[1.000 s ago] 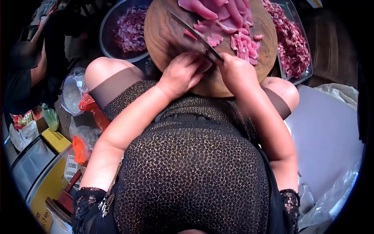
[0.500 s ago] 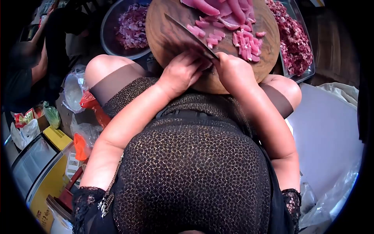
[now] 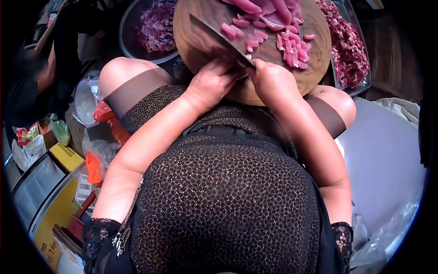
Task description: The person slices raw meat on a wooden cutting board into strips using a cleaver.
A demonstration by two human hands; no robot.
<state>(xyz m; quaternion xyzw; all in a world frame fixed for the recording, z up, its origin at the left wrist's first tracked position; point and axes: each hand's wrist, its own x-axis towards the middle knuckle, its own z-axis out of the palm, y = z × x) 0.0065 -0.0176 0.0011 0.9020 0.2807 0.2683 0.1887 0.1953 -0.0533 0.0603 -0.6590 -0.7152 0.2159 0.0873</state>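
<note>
My right hand (image 3: 273,77) is closed round the handle of a broad knife (image 3: 216,39). Its dark blade slants toward the upper left over a round wooden chopping board (image 3: 194,27). Close against the near side of the blade, my left hand (image 3: 211,84) has its fingers curled together; what they hold is hidden in shadow. Beyond the knife lie short cut strips of pink meat (image 3: 294,50) in a small heap, with several loose pieces (image 3: 254,40) beside them. Larger slabs of meat (image 3: 273,16) rest at the board's far side.
Left of the board stands a metal bowl (image 3: 125,39) of chopped meat; right of it, a metal tray (image 3: 363,85) of minced meat. Plastic bags (image 3: 102,150) and a yellow-sided case (image 3: 54,214) are at my left. Another person's arm (image 3: 45,75) shows at upper left.
The view has shifted slightly, so the board and meat sit a little up and to the right. Both hands stay at the board's near edge, the knife still gripped.
</note>
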